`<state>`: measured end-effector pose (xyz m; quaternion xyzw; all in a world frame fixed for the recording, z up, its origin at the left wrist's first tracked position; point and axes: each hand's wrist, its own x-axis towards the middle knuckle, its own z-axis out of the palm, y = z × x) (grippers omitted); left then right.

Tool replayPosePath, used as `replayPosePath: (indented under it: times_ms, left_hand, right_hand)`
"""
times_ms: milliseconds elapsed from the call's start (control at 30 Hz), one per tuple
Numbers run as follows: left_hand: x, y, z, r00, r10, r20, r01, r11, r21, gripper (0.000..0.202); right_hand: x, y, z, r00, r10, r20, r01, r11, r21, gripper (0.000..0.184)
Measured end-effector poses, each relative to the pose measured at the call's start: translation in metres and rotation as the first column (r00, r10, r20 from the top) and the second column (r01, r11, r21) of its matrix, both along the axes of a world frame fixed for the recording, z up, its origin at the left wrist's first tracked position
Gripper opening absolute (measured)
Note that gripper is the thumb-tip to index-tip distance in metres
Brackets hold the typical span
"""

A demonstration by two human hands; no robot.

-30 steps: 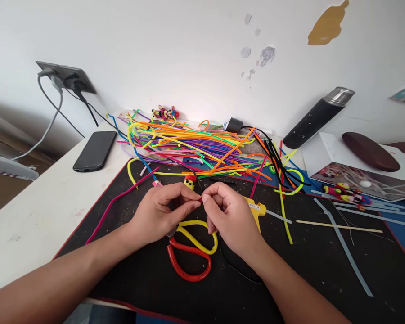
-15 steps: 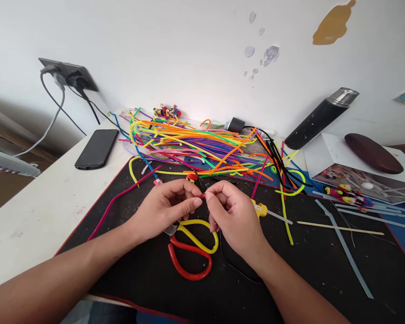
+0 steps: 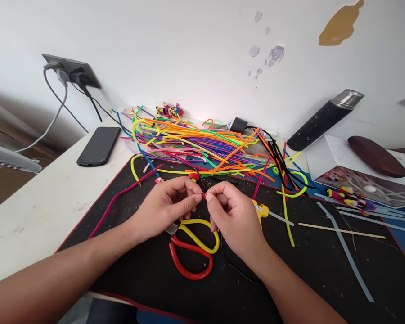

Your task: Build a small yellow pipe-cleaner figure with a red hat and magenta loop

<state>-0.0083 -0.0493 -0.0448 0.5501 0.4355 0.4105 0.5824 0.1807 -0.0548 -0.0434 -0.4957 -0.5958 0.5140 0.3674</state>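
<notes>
Between my fingertips, over the black mat, is a short piece of dark red pipe cleaner point(image 3: 204, 196), mostly hidden. My left hand point(image 3: 172, 201) pinches one end with thumb and forefinger. My right hand point(image 3: 234, 209) pinches the other end, its remaining fingers curled. Below them lie scissors point(image 3: 192, 265) with one yellow and one red handle, their blades largely behind my left hand. A yellow glue gun point(image 3: 261, 209) with a clear glue stick shows past my right hand. Just beyond my left fingers sits a small red and yellow pipe-cleaner piece point(image 3: 193, 177).
A heap of coloured pipe cleaners point(image 3: 202, 144) lies along the wall. A phone point(image 3: 98, 146) rests at left. On the right are a black thermos point(image 3: 319, 121), a white box point(image 3: 330, 155), glue sticks point(image 3: 349, 256), a wooden stick point(image 3: 340, 230) and a pipe-cleaner figure point(image 3: 351, 200).
The view has shifted slightly, so the surroundings appear a little to the right. Both hands keep their pinch on the red piece, with only tiny finger movement.
</notes>
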Motion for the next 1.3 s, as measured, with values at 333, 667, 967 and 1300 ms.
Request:
replayPosePath:
  times_ms: [333,667,967,1300]
  left_hand:
    - [-0.0016,0.0011,0.0011,1.0,-0.006,0.011,0.006,1.0,-0.012,0.039]
    - [-0.0045,0.0028,0.0004,0.999,-0.04,0.036,0.039,0.999,0.035,0.027]
    - [-0.0064,0.002,-0.001,0.998,-0.067,-0.004,0.067,0.996,0.051,0.023]
    - [-0.0058,0.0024,-0.0072,0.996,-0.083,0.011,0.082,0.994,0.066,0.02]
  right_hand:
    - [0.0007,0.0026,0.0025,0.991,0.059,-0.118,-0.075,0.988,-0.138,0.028]
    - [0.0036,0.0062,0.0039,0.964,0.103,-0.246,-0.17,0.947,-0.271,0.033]
    - [0.0041,0.0068,0.0028,0.949,0.103,-0.297,-0.195,0.934,-0.3,0.031]
    - [0.0036,0.0071,-0.0006,0.928,0.084,-0.364,-0.21,0.922,-0.324,0.025]
